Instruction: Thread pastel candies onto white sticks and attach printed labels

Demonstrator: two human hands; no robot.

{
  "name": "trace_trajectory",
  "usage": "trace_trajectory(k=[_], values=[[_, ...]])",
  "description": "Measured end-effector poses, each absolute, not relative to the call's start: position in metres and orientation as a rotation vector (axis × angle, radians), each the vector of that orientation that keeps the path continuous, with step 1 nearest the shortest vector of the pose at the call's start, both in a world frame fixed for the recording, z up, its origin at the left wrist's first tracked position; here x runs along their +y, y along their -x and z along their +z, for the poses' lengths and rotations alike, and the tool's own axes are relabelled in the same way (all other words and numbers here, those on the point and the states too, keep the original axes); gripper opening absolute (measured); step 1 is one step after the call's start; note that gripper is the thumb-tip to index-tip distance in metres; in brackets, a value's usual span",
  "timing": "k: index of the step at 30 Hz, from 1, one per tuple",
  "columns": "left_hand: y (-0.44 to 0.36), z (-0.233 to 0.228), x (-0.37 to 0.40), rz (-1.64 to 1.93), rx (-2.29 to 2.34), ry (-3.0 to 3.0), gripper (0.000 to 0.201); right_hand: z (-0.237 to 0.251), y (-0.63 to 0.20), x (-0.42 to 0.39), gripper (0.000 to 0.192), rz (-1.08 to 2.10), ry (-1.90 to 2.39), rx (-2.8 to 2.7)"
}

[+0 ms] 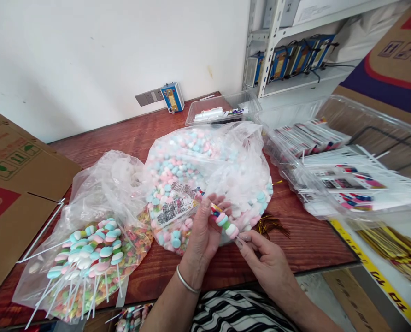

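Observation:
A marshmallow skewer (227, 226) of pink, green, white and blue pieces is tilted in front of me. My right hand (266, 256) pinches the stick at its lower end. Between the thumb and fingers of my left hand (205, 230) is a clear printed wrapper (176, 210), which stretches to the left over the big bag. The skewer's upper end is at the wrapper, partly hidden by my left fingers. Beneath both hands lies a large clear bag of loose pastel marshmallows (178, 161).
Finished-looking marshmallow skewers (88, 251) are piled on a bag of colourful ring candies (139, 235) at left. Plastic bins (295, 175) at right hold printed wrappers and white sticks. Gold twist ties (271, 226) lie near the table edge. A cardboard box (19, 184) stands left.

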State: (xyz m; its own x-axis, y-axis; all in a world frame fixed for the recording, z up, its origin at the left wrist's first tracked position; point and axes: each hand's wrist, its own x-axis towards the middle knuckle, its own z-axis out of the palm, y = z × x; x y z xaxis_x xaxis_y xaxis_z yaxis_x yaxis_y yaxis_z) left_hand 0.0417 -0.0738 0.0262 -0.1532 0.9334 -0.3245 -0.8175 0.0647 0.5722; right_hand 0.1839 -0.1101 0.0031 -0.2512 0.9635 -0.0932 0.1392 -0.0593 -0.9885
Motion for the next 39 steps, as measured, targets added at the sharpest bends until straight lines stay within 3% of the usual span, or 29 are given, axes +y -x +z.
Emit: trace_trajectory(k=[3,10,13,15,20,22,23,25,30,33,35,39], values=[[-0.032,0.030,-0.069,1.651,0.705,-0.203,0.027,0.006,-0.184,-0.108,0.027,1.494,1.192,-1.363],[-0.033,0.038,-0.068,1.669,0.595,-0.014,0.006,0.022,-0.184,-0.116,0.027,2.365,0.841,-0.541],[-0.034,0.041,-0.069,1.649,0.620,0.026,0.007,0.019,-0.186,-0.121,0.033,2.397,0.905,-0.689],[-0.035,0.044,-0.069,1.631,0.661,0.040,0.009,0.012,-0.188,-0.123,0.035,2.112,1.020,-1.089],[-0.044,0.049,-0.069,1.621,0.817,0.034,0.013,-0.006,-0.192,-0.118,0.027,0.561,1.057,-2.056],[-0.051,0.047,-0.072,1.619,0.857,0.042,0.017,-0.006,-0.192,-0.115,0.028,0.279,1.033,-2.112],[-0.054,0.045,-0.074,1.608,0.865,0.037,0.019,-0.005,-0.191,-0.113,0.027,0.286,1.051,-2.093],[-0.059,0.041,-0.079,1.554,0.849,-0.004,0.022,0.001,-0.189,-0.111,0.025,0.567,1.124,-1.981],[-0.046,0.033,-0.081,1.529,0.692,-0.131,0.037,0.004,-0.186,-0.110,0.041,1.690,1.112,-1.291],[-0.032,0.032,-0.071,1.547,0.549,-0.182,0.055,0.005,-0.185,-0.110,0.041,2.022,0.997,-0.887],[-0.026,0.031,-0.065,1.534,0.499,-0.197,0.050,0.009,-0.184,-0.109,0.037,2.144,0.914,-0.739],[-0.028,0.031,-0.060,1.529,0.494,-0.130,0.016,0.019,-0.186,-0.110,0.033,2.333,0.797,-0.608]])
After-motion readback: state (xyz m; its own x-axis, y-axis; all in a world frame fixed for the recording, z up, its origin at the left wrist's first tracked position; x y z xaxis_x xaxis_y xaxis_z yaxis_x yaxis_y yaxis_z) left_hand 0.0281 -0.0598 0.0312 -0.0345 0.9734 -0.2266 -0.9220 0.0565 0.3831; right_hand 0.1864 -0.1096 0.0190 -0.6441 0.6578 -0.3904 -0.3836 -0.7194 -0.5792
